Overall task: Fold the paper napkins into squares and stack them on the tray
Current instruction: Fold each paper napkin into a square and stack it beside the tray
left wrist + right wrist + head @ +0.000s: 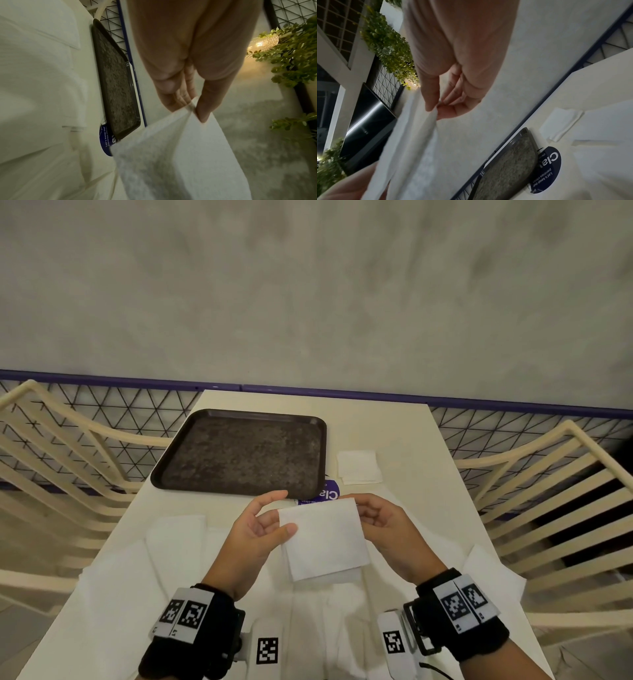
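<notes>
Head cam looks down from above my hands, facing the far wall. Wrist cams sit close behind my fingers, facing forward. All three share the tray (pixel 239 453) and purple sticker (pixel 546 169).

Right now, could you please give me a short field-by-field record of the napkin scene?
held napkin: folded, lifted above the table
left hand: pinches its upper left corner
right hand: pinches its upper right corner
tray: dark, holds no napkins, far left on the table
folded napkin: lies on the table right of the tray
loose napkins: unfolded, spread on the near table
sticker: blue, partly under the tray
</notes>
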{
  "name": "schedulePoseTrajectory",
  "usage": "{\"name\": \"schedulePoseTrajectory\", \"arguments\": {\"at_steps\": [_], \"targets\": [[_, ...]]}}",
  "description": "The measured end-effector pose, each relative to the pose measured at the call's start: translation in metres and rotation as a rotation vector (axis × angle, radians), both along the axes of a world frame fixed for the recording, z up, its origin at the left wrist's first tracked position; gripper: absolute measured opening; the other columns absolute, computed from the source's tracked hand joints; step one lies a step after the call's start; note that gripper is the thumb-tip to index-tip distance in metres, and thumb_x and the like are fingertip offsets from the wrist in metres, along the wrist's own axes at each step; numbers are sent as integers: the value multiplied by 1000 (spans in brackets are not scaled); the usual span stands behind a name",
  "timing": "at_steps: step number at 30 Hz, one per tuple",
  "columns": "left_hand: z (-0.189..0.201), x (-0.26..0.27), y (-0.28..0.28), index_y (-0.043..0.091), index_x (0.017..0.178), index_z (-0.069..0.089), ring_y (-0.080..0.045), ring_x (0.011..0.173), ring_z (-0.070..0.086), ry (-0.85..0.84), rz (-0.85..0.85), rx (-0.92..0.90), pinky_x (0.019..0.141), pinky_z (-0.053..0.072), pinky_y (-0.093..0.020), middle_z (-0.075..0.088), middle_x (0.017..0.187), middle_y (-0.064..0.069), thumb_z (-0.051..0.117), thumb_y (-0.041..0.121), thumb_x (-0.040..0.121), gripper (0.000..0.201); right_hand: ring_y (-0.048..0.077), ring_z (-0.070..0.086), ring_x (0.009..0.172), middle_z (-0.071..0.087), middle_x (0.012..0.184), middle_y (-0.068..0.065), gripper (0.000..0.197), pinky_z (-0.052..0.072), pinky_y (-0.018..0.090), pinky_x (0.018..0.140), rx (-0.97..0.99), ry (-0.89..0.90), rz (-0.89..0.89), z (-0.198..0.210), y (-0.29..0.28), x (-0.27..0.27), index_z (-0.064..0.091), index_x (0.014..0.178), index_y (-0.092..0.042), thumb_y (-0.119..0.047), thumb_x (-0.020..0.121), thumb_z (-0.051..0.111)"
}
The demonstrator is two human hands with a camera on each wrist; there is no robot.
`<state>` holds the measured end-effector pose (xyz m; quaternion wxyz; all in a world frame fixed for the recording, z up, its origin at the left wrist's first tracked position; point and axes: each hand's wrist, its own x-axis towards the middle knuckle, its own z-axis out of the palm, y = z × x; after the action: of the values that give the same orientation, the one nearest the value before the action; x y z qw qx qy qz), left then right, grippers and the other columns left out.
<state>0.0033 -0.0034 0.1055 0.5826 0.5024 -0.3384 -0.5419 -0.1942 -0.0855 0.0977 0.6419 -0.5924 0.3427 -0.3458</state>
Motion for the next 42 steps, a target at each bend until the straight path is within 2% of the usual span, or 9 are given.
{"name": "schedulePoseTrajectory", "arguments": {"at_steps": [7,10,15,18,23,25,29,38,42], "targets": [[1,0,2,22,116,50,-16,95,68,-23,-35,22,70,54,-20,70,106,-5,62,-5,80,47,14,64,84,72,89,0,35,49,23,71,-21,4,-4,8,3,0,74,83,-21,10,83,57],[-1,-3,3,16,105,49,-11,85,68,-21,-19,36,70,53,-20,68,102,-4,66,16,74,35,10,62,77,70,82,-6,42,49,22,67,-33,-1,-13,8,4,1,75,76,-26,9,86,53],[-2,-12,0,9,86,52,-6,67,62,-137,41,55,67,51,-21,66,66,4,56,21,88,13,17,61,83,69,88,-3,41,50,28,71,-53,13,-15,4,5,1,75,78,-25,9,86,54],[-5,-11,-1,4,85,58,-13,69,61,-205,64,48,73,50,-30,66,70,-4,61,14,86,11,25,58,88,68,92,2,39,47,38,74,-73,39,-33,1,6,2,75,84,-22,9,87,52],[-8,-9,0,5,82,60,-9,64,61,-227,105,9,61,50,-17,65,67,-3,64,9,83,6,16,58,89,68,93,-4,26,48,26,77,143,-74,42,9,4,-1,69,104,-20,-21,91,46],[-8,-8,-1,6,81,61,-10,64,60,-264,117,-12,60,49,-16,65,68,-4,65,8,82,5,12,59,88,68,91,-9,27,49,25,78,67,-7,51,9,3,-2,68,102,-26,-33,88,46],[-11,-6,-1,11,80,62,-20,70,55,-350,92,-59,66,47,-28,62,78,-21,69,9,80,7,21,63,94,70,94,-8,12,52,37,84,-202,253,3,-1,1,4,72,90,-33,-23,84,69],[-15,12,-1,35,79,69,-7,71,61,-708,14,-148,68,48,-12,69,79,10,72,14,77,21,3,62,82,70,80,-18,15,48,16,75,-278,284,-31,1,1,5,73,81,-32,-17,82,70],[-1,7,-1,41,93,62,6,94,58,-980,-56,-289,79,40,-1,65,90,29,67,50,77,20,3,59,79,68,78,-16,8,44,13,72,-430,336,-31,1,3,6,77,87,-20,-18,81,72]]}}
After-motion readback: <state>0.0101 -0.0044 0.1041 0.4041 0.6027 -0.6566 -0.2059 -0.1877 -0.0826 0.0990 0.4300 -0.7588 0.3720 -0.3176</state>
